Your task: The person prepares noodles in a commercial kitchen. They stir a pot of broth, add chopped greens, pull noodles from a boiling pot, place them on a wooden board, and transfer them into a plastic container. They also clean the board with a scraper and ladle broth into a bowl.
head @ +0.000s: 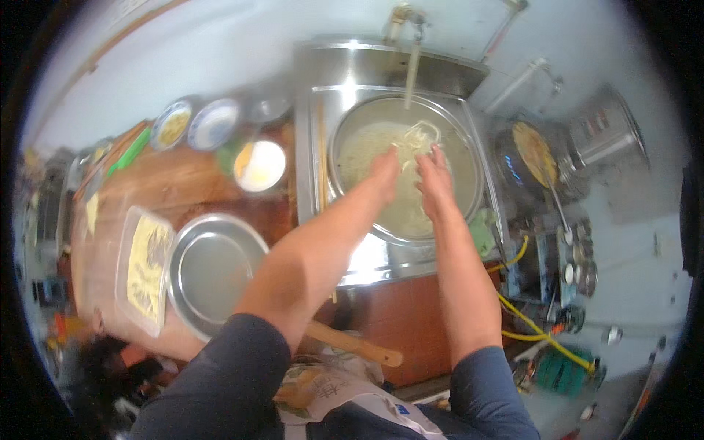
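Both of my hands reach over a large round pot (352, 203) of cloudy water set in a steel stove top. Pale noodles (422, 135) hang loosely or float just beyond my fingertips; blur hides which. My right hand (435, 173) has its fingers spread close to the noodles, with nothing seen gripped. My left hand (386, 168) is beside it, its fingertips by the strands; motion blur hides whether it pinches any. A tap spout (411, 77) points down over the pot's far side. Long wooden chopsticks (322, 159) lie along the left of the pot.
On the left wooden counter (181, 179) stand a metal basin (214, 280), a plastic tray with yellowish flour (146, 269), a white bowl (269, 165) and a green-handled tool (129, 151). A wooden handle (357, 344) juts out before me. Right are a wok (509, 165) and yellow hose (522, 314).
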`<act>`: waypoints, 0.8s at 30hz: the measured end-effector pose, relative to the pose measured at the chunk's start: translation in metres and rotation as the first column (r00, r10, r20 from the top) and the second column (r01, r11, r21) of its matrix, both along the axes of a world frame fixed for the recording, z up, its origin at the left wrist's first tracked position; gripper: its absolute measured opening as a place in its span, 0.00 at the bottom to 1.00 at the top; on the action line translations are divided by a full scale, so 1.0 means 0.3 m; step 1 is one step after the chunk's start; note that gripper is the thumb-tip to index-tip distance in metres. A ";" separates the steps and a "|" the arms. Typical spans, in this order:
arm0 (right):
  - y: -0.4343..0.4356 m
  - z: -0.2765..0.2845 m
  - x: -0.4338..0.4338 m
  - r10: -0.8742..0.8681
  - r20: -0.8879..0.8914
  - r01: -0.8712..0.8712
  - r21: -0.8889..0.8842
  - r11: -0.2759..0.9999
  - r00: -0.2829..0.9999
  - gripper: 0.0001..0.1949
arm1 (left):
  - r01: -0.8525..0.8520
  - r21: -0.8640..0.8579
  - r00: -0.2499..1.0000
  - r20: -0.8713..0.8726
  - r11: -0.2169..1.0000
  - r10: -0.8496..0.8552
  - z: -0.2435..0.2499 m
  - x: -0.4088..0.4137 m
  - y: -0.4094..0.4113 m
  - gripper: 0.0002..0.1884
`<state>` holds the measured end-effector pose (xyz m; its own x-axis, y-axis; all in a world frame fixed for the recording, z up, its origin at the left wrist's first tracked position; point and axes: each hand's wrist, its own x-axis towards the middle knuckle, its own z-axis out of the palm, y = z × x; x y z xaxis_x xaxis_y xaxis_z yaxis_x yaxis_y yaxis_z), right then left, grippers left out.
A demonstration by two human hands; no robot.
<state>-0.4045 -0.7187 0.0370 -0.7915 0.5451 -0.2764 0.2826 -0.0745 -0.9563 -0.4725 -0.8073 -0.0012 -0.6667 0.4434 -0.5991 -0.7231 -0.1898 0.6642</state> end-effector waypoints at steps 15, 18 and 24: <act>0.333 -0.195 0.069 0.210 0.330 -0.384 0.659 0.647 0.920 0.32 | -0.181 0.276 0.969 -0.115 0.944 0.220 0.140 0.123 0.167 0.30; 0.425 -0.211 0.092 0.260 0.426 -0.495 0.668 0.556 0.867 0.32 | -0.002 0.171 0.843 -0.530 0.985 0.094 0.245 0.214 -0.228 0.30; 0.362 -0.077 0.459 0.402 0.339 -0.525 0.536 0.661 0.851 0.28 | -0.234 -0.210 0.834 -0.545 0.949 0.085 0.122 0.574 -1.320 0.21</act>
<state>-0.2668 -0.6102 0.0137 -0.9575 0.2175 -0.1896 0.2877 0.6705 -0.6839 -0.3003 -1.2031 0.0354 -0.9591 0.1829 -0.2160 -0.2270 -0.0409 0.9730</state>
